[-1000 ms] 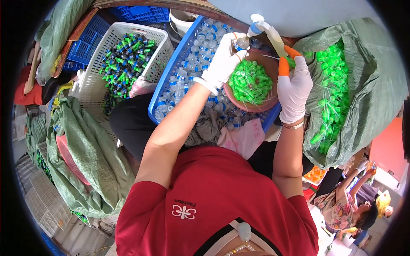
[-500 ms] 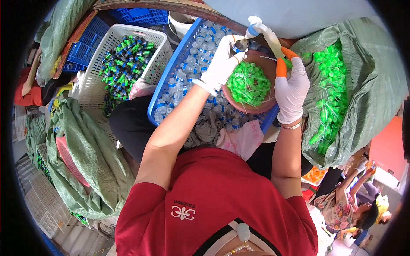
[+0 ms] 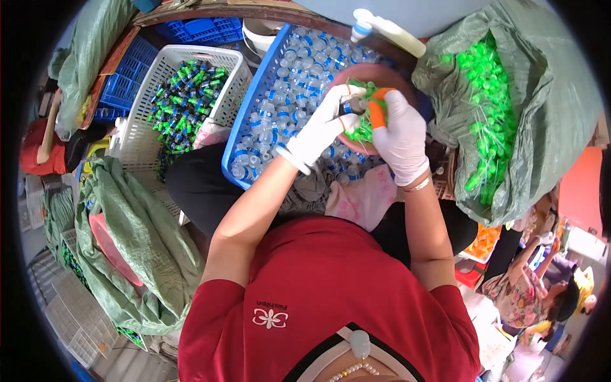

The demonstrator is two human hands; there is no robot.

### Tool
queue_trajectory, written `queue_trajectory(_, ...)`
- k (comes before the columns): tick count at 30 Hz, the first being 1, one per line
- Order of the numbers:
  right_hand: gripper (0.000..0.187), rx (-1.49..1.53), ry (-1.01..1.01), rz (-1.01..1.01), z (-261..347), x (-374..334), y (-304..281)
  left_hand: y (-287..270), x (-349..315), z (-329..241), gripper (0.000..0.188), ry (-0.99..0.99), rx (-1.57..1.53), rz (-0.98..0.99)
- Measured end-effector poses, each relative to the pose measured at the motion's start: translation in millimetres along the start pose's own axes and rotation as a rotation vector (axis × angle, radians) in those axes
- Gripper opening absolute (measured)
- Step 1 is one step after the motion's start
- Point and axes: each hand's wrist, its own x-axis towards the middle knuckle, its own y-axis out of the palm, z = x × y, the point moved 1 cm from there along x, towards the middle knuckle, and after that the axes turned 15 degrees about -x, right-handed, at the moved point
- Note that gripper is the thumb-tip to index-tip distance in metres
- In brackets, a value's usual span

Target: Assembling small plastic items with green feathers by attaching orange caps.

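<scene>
A small clear bottle [image 3: 354, 107] with dark liquid and a blue band is held on its side by my left hand [image 3: 318, 130], closed round it in a white glove. My right hand [image 3: 402, 141], gloved with orange fingertip covers, is closed at the bottle's mouth. The green cap with a thin white stem that it pinched half a second ago is mostly hidden by the fingers. Below both hands is a pinkish-brown basin [image 3: 382, 71] of green stemmed caps [image 3: 361, 132]. It sits on a blue crate [image 3: 234, 143] full of empty clear bottles [image 3: 286, 86].
Beyond my hands, a pale dispensing tube [image 3: 400, 36] ends in a blue-and-white nozzle [image 3: 362, 27]. On the right, a green woven sack [image 3: 439, 79] holds more green caps. Leftward stands a white basket [image 3: 226, 60] of filled, green-capped bottles. Another person [image 3: 519, 290] works at lower right.
Both hands have come together above the basin. The bottle has moved away from the nozzle and toward me, and my right hand has brought the green cap leftward to its mouth.
</scene>
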Motion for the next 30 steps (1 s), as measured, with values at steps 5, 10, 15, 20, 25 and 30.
queue_trajectory(5, 0.023, 0.201, -0.096, -0.046, 1, -42, 30, -6, -33, 34, 0.035, -0.129, 0.078, -0.045)
queue_trajectory(10, 0.025, 0.493, 0.234, 0.180, -5, -78, 60, -2, -52, 60, 0.034, 0.113, 0.632, -0.096)
queue_trajectory(15, 0.025, 0.830, 0.587, 0.372, -3, -94, 82, -23, -60, 67, 0.035, 0.302, 0.919, -0.010)
queue_trajectory(20, 0.023, 0.824, 0.366, 0.364, -12, -101, 71, -25, -66, 38, 0.037, 0.307, 0.968, 0.275)
queue_trajectory(25, 0.030, 0.393, 0.238, 0.580, -2, -111, 39, -33, -84, 40, 0.035, 0.119, 0.916, 0.260)
queue_trajectory(30, 0.032, 0.636, 0.310, 0.548, 8, -120, 44, -33, -94, 48, 0.035, -0.119, 0.535, 0.173)
